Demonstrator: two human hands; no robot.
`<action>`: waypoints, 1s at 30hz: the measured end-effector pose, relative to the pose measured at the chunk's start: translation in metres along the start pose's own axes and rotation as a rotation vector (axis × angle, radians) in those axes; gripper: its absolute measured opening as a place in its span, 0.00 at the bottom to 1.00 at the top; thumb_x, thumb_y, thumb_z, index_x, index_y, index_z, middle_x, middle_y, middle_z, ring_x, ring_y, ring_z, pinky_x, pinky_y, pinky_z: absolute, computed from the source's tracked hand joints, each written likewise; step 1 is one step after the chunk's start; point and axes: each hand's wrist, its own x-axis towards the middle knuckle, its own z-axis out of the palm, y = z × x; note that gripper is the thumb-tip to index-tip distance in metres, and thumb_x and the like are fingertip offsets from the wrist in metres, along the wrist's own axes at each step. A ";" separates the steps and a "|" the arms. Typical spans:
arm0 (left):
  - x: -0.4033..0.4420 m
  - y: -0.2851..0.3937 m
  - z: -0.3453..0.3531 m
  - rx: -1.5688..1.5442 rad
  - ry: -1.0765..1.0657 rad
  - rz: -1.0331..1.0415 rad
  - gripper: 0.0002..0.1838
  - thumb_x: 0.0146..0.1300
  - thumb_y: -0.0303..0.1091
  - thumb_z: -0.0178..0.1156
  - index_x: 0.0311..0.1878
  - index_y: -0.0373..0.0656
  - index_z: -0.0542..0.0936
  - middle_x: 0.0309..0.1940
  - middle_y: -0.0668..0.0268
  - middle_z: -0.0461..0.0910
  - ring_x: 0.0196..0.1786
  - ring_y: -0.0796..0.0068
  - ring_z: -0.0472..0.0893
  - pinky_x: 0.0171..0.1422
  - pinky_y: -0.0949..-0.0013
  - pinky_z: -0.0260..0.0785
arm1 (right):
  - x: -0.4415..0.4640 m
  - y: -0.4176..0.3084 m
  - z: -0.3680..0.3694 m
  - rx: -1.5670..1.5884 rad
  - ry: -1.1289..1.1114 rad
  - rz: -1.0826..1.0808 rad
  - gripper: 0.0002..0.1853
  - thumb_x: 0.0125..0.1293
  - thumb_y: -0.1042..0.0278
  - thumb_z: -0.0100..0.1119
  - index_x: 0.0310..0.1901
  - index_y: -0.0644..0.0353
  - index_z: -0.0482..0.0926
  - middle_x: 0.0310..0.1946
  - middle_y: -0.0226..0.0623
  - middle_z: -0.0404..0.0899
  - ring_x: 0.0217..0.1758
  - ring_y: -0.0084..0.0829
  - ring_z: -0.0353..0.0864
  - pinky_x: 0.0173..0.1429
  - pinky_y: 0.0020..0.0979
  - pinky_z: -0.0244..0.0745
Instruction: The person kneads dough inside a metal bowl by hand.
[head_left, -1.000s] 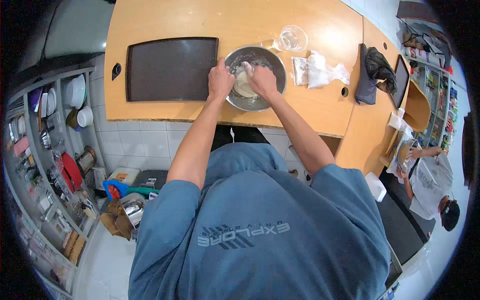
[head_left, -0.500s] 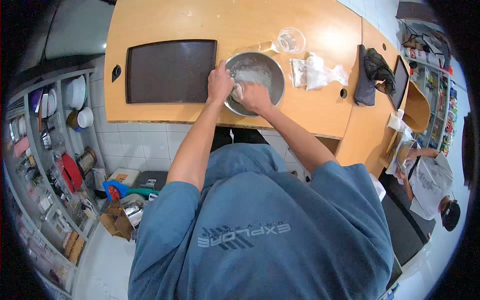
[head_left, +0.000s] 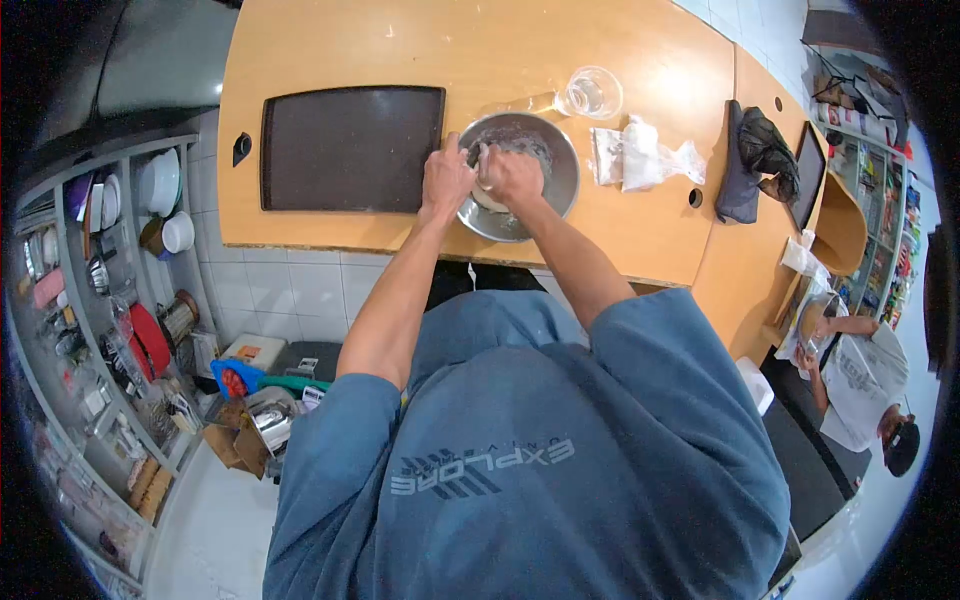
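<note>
Right hand farther into bowl; tray beside, cup beyond

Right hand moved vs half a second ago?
Yes. Against the near edge of the table, the right hand has shifted away from the person, toward the far side of the metal bowl.

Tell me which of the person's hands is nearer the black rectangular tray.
Left. The left hand is beside the tray, at the rim of the round silver metal bowl; the right hand is inside the bowl, farther from the tray.
</note>
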 end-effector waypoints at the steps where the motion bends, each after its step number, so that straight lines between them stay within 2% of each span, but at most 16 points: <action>1: -0.002 0.000 0.000 0.002 0.001 -0.008 0.16 0.64 0.25 0.59 0.54 0.34 0.75 0.35 0.34 0.82 0.44 0.31 0.83 0.48 0.39 0.75 | -0.002 0.001 0.001 0.003 -0.001 0.001 0.25 0.76 0.47 0.45 0.41 0.60 0.84 0.31 0.58 0.86 0.36 0.58 0.88 0.47 0.54 0.83; 5: 0.002 -0.009 0.009 -0.033 0.078 0.041 0.19 0.60 0.24 0.60 0.56 0.33 0.75 0.35 0.35 0.83 0.45 0.33 0.83 0.48 0.40 0.75 | 0.005 0.014 0.004 0.055 -0.031 0.060 0.31 0.76 0.40 0.45 0.45 0.63 0.87 0.32 0.60 0.86 0.39 0.59 0.88 0.49 0.54 0.83; 8: 0.003 -0.006 0.007 0.001 0.055 0.066 0.15 0.65 0.26 0.59 0.54 0.35 0.74 0.33 0.35 0.82 0.42 0.32 0.83 0.45 0.38 0.74 | 0.011 0.031 0.002 0.180 -0.064 0.145 0.33 0.74 0.38 0.48 0.43 0.66 0.88 0.34 0.64 0.85 0.43 0.60 0.88 0.52 0.55 0.82; 11: 0.006 -0.009 0.010 0.005 0.062 0.074 0.15 0.65 0.26 0.59 0.54 0.35 0.74 0.33 0.35 0.83 0.42 0.31 0.83 0.45 0.38 0.74 | 0.005 0.024 -0.042 0.204 -0.130 0.203 0.34 0.73 0.37 0.50 0.41 0.69 0.88 0.39 0.68 0.84 0.47 0.61 0.86 0.56 0.56 0.80; 14: 0.003 0.008 0.002 0.054 0.031 -0.009 0.22 0.61 0.25 0.62 0.59 0.33 0.76 0.36 0.36 0.84 0.46 0.33 0.83 0.51 0.39 0.75 | 0.000 0.023 -0.059 0.149 -0.207 0.008 0.33 0.74 0.40 0.50 0.40 0.69 0.88 0.42 0.68 0.84 0.50 0.62 0.85 0.59 0.56 0.79; 17: 0.003 0.006 0.002 0.062 0.017 0.000 0.19 0.64 0.27 0.62 0.57 0.34 0.75 0.37 0.36 0.84 0.46 0.32 0.83 0.51 0.39 0.74 | 0.014 0.044 -0.014 0.149 -0.229 -0.111 0.29 0.74 0.45 0.50 0.46 0.68 0.86 0.45 0.65 0.84 0.52 0.62 0.84 0.60 0.56 0.78; 20: 0.002 0.005 0.004 0.012 0.040 0.004 0.17 0.64 0.26 0.61 0.56 0.34 0.75 0.37 0.35 0.83 0.46 0.32 0.83 0.51 0.38 0.74 | -0.004 0.037 -0.007 0.322 -0.203 -0.216 0.27 0.72 0.46 0.51 0.53 0.66 0.83 0.48 0.64 0.84 0.53 0.62 0.84 0.61 0.56 0.77; 21: 0.002 0.005 0.003 0.037 0.019 -0.001 0.17 0.65 0.26 0.61 0.56 0.34 0.75 0.37 0.35 0.84 0.46 0.32 0.83 0.51 0.38 0.74 | -0.019 0.027 -0.008 0.322 -0.105 -0.152 0.28 0.73 0.44 0.49 0.57 0.62 0.81 0.48 0.64 0.84 0.53 0.63 0.83 0.61 0.58 0.76; 24: 0.002 0.007 0.003 0.066 -0.010 -0.006 0.16 0.64 0.26 0.61 0.55 0.35 0.75 0.36 0.35 0.83 0.45 0.31 0.83 0.49 0.38 0.74 | -0.038 0.012 -0.021 0.158 -0.291 -0.110 0.29 0.74 0.42 0.46 0.54 0.63 0.82 0.45 0.62 0.85 0.51 0.62 0.85 0.58 0.58 0.77; 25: 0.001 0.007 0.004 0.045 0.004 -0.003 0.15 0.63 0.25 0.60 0.53 0.35 0.75 0.35 0.35 0.83 0.44 0.31 0.82 0.49 0.38 0.74 | -0.042 0.016 -0.010 0.021 -0.239 -0.197 0.30 0.75 0.42 0.45 0.53 0.63 0.83 0.43 0.58 0.86 0.48 0.58 0.87 0.54 0.56 0.80; 28: 0.003 -0.008 0.016 -0.035 0.053 0.056 0.13 0.62 0.24 0.60 0.49 0.35 0.74 0.34 0.35 0.82 0.43 0.30 0.82 0.47 0.37 0.73 | -0.054 0.008 -0.006 -0.106 -0.069 -0.302 0.29 0.74 0.42 0.49 0.52 0.64 0.82 0.42 0.59 0.86 0.49 0.54 0.87 0.52 0.53 0.81; 30: 0.005 -0.013 0.021 -0.068 0.075 0.088 0.12 0.63 0.24 0.60 0.49 0.36 0.74 0.34 0.35 0.82 0.43 0.30 0.82 0.47 0.37 0.73 | -0.054 0.005 -0.008 -0.112 -0.036 -0.258 0.27 0.73 0.42 0.51 0.48 0.63 0.82 0.39 0.56 0.87 0.44 0.51 0.88 0.48 0.52 0.83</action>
